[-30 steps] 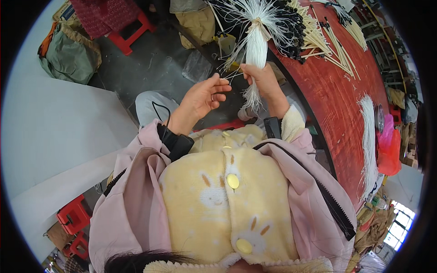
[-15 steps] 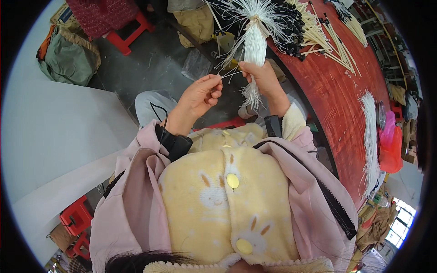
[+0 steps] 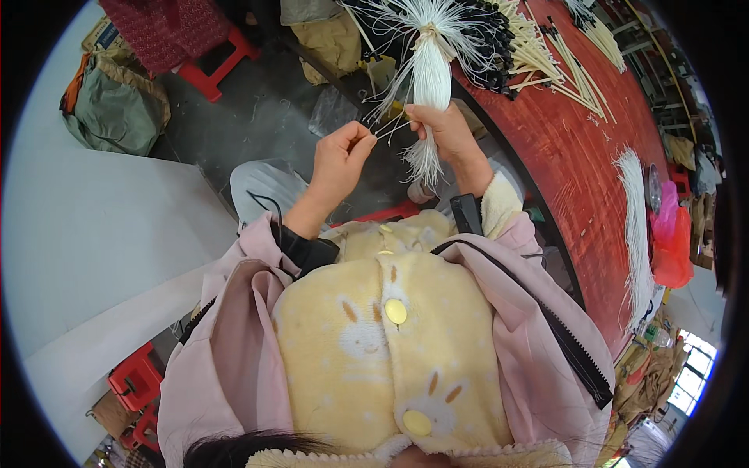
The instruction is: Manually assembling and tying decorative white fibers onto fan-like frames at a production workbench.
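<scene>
A thick bundle of white cords (image 3: 428,74), tied near its upper part, hangs from my right hand (image 3: 446,132), whose fingers are wrapped round its lower length. Above the tie the loose cord ends fan out in all directions; below my hand they end in a frayed tuft. To the left, my left hand (image 3: 339,160) is closed in a pinch on a thin white cord (image 3: 390,127) that stretches across to the bundle side. The fingertips of that hand are turned partly away, so the cord's very end is hidden.
On the red table (image 3: 558,175) at right lie pale sticks with black ends (image 3: 581,74) and another long bunch of white cords (image 3: 636,226). A red plastic bag (image 3: 672,253) sits beyond. Red stools (image 3: 218,66) and a green sack (image 3: 117,109) stand at left.
My left hand has rolled over so its back shows more, still pinching the cord. My right hand and the bundle have shifted very slightly left.
</scene>
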Demonstrator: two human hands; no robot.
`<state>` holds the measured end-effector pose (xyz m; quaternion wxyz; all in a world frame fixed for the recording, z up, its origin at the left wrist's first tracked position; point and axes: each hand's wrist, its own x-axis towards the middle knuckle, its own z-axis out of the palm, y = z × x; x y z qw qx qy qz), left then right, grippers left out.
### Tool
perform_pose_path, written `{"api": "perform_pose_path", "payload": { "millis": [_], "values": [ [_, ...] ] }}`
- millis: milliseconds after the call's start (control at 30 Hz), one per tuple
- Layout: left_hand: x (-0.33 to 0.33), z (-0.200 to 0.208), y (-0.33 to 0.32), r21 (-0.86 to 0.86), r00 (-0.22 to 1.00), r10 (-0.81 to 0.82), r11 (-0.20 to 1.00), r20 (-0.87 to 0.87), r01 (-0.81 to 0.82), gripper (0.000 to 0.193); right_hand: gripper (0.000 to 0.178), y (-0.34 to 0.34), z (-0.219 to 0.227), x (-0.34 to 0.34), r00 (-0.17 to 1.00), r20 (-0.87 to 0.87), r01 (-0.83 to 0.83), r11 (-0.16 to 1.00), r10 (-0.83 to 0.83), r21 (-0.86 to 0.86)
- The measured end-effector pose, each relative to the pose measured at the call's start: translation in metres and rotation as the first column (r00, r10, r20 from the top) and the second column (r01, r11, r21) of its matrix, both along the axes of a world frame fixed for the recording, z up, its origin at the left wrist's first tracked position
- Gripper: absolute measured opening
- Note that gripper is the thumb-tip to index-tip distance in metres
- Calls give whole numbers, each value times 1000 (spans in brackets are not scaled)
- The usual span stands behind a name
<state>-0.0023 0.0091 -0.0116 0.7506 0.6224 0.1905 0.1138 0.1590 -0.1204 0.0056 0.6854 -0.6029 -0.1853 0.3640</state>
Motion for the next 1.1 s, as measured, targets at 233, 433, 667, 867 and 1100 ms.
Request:
{"api": "perform_pose_path", "payload": {
  "millis": [233,433,667,867,1100],
  "values": [
    [-1,-1,3,-253,999,-48,966,10,49,15,15,0,-4,-1,999,48,10,999,-12,34],
    [-9,14,30,37,964,243,970,-106,-241,28,17,5,-4,-4,990,133,-30,999,34,-29],
    [-34,212,24,142,729,-126,989,673,40,123,18,-2,-8,0,993,119,-12,999,16,-30],
    [-49,258,9,320,676,-296,943,674,94,107,16,5,-6,-3,996,80,-45,999,46,-11],
    [-46,256,7,339,655,-277,940,703,34,101,15,4,-9,-4,999,51,-6,1000,6,-13]
  ]
}}
